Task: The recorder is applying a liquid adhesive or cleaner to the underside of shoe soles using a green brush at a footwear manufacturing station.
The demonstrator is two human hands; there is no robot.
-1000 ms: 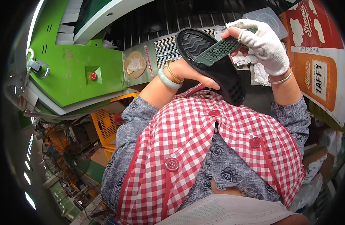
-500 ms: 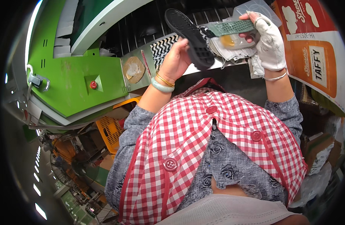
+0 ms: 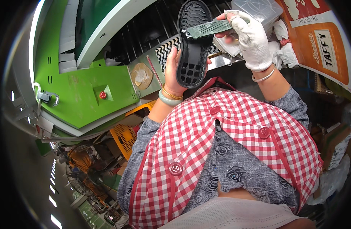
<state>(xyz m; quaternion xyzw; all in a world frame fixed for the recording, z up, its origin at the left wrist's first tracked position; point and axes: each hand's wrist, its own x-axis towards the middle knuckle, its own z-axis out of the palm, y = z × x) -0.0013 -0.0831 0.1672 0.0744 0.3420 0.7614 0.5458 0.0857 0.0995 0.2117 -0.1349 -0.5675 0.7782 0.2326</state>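
Observation:
A black shoe sole (image 3: 191,57) stands nearly upright in my bare left hand (image 3: 173,74), its tread of waves and square cells facing me. The fingers wrap behind it and the thumb lies along its left edge. In a white fingerless glove, my right hand (image 3: 251,42) pinches a brush (image 3: 213,29) with a flat, textured green handle. The brush lies across the upper half of the sole, its pale bristles at the left edge of the tread. Behind the gloved hand, a pale cup-like container (image 3: 227,46) is partly hidden.
On the left is a green machine (image 3: 76,93) with a red button (image 3: 103,95). Dark conveyor rods (image 3: 143,38) run behind my hands. A round brown pad (image 3: 142,76) lies on the ledge. At right are a clear plastic box (image 3: 269,13) and an orange printed carton (image 3: 320,47).
My left hand has turned the sole more upright, tread toward me. My right hand has moved left, bringing the brush from beside the sole to across its tread. The view has shifted slightly.

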